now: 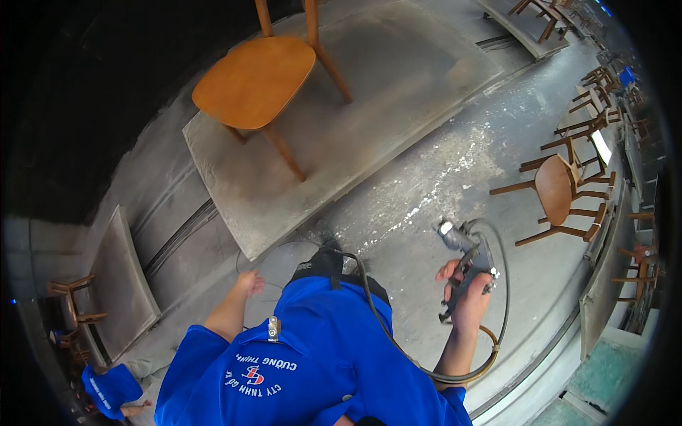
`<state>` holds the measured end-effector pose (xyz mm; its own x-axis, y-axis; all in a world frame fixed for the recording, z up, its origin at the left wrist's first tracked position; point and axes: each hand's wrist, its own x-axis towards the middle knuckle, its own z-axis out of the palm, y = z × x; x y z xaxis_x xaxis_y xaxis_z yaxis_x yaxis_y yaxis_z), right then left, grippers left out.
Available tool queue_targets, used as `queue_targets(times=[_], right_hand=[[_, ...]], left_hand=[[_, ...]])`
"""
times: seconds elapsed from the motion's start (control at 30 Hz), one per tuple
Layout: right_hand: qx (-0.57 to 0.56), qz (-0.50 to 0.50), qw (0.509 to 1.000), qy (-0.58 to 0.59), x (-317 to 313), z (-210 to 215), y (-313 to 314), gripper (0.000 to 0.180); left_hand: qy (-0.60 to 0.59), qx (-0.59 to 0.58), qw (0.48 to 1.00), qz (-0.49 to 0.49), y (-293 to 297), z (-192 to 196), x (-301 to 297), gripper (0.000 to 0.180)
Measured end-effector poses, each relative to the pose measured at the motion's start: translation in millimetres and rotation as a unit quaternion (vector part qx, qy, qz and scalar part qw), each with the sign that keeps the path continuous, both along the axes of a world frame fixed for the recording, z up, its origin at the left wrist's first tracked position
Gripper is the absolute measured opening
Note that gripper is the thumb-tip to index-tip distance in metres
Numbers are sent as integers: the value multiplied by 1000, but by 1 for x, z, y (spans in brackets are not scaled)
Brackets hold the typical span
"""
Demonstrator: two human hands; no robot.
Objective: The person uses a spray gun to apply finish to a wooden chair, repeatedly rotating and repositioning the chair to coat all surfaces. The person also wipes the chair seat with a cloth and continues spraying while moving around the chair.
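Observation:
My right hand (469, 295) grips the handle of a grey spray gun (465, 252) whose nozzle points up and to the left; a dark hose (497, 334) loops from it down past my forearm. My left hand (249, 282) hangs beside my body with fingers loosely curled, holding nothing. Ahead stands a brown wooden chair (256, 78) on a grey flat pallet board (398, 92), well beyond both hands. I wear a blue shirt (320, 362).
Another wooden chair (561, 192) lies tipped on the concrete floor to the right, with several more chairs (604, 92) stacked behind it. A second grey board (117, 277) lies at the left beside a chair frame (71, 302). Another person in blue (110, 389) is at lower left.

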<state>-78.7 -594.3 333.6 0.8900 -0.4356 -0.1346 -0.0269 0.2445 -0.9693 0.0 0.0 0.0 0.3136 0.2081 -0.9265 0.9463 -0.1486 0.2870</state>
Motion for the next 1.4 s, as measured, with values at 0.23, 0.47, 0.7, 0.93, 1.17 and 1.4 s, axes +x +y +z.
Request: queue_targets(times=[0.23, 0.47, 0.7, 0.93, 1.17, 1.4], right_hand=[[-83, -94, 992, -24, 59, -7, 10, 65], [-119, -109, 974, 158, 123, -60, 28, 52], [-41, -127, 991, 9, 147, 13, 48, 74], [-138, -140, 979, -60, 170, 79, 78, 95], [-160, -206, 965, 24, 185, 80, 88, 81], [-159, -188, 969, 34, 226, 92, 57, 76]], left_hand=[[-42, -29, 997, 63, -28, 8, 53, 58], [-97, -114, 968, 202, -13, 11, 141, 65], [-204, -256, 869, 371, -36, 40, 298, 72], [-351, -353, 784, 371, -69, 130, 456, 72], [-431, -311, 733, 425, -94, 144, 504, 60], [-448, -250, 702, 494, -85, 152, 460, 55]])
